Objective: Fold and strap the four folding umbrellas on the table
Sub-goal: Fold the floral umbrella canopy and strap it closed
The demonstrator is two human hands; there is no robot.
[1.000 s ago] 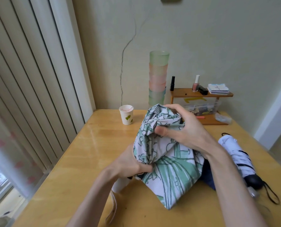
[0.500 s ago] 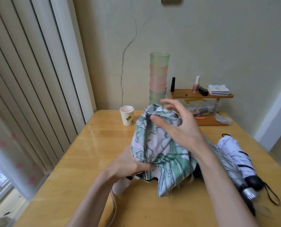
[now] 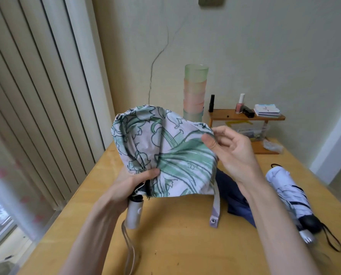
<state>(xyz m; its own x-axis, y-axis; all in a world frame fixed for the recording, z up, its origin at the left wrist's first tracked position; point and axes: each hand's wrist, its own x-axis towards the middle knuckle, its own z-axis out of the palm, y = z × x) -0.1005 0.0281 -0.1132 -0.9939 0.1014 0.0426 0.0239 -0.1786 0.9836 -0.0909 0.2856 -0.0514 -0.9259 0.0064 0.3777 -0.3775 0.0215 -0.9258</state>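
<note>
– Wooden table point(image 3: 175, 245) against a cracked wall, vertical blinds point(image 3: 36, 96) at far left. Which step is this?
– Gathering the canopy, I'd judge. The left hand point(image 3: 125, 187) grips the floral umbrella point(image 3: 165, 151) where the cloth bunches above its white handle point(image 3: 133, 213), holding it up off the table. The cloth is loose and puffed, not pleated.
– And the fastening?
– The strap point(image 3: 215, 211) hangs free below the canopy's lower edge, its snap undone. Right of it, the right hand point(image 3: 233, 153) pinches the canopy's edge between thumb and forefinger, the other fingers loosely curled.
– So next?
– Probably lay the panels flat over one another, wind them round the shaft, then bring the strap round and press the snap. Loose cloth tends to spring out, so the left grip matters.
– The others?
– A navy umbrella point(image 3: 230, 193) lies unrolled behind the right forearm. A white umbrella point(image 3: 284, 187) with dark stripes lies further right, seemingly wrapped. A fourth I cannot pick out.
– Any writing?
– None legible. The booklets point(image 3: 267, 110) on the small shelf point(image 3: 225, 115) are too small to read.
</note>
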